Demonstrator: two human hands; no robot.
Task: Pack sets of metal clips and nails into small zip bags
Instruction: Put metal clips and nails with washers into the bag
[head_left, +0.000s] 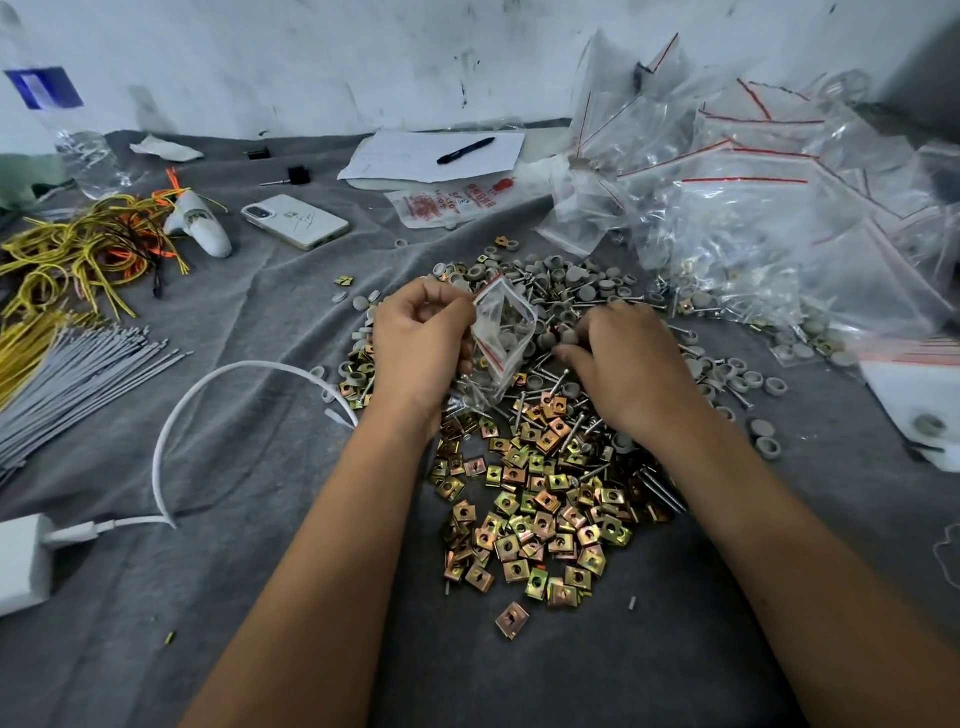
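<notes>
My left hand pinches a small clear zip bag with red seal lines, held tilted above the pile; grey caps and nails show inside it. My right hand lies knuckles-up on the pile just right of the bag, fingers curled down among nails and grey round caps; what its fingertips hold is hidden. A heap of gold-coloured square metal clips spreads on the grey cloth below both hands.
A mound of filled clear zip bags stands at the back right. A white phone, paper with a pen, yellow and grey cable ties, a white charger cable and a water bottle lie to the left.
</notes>
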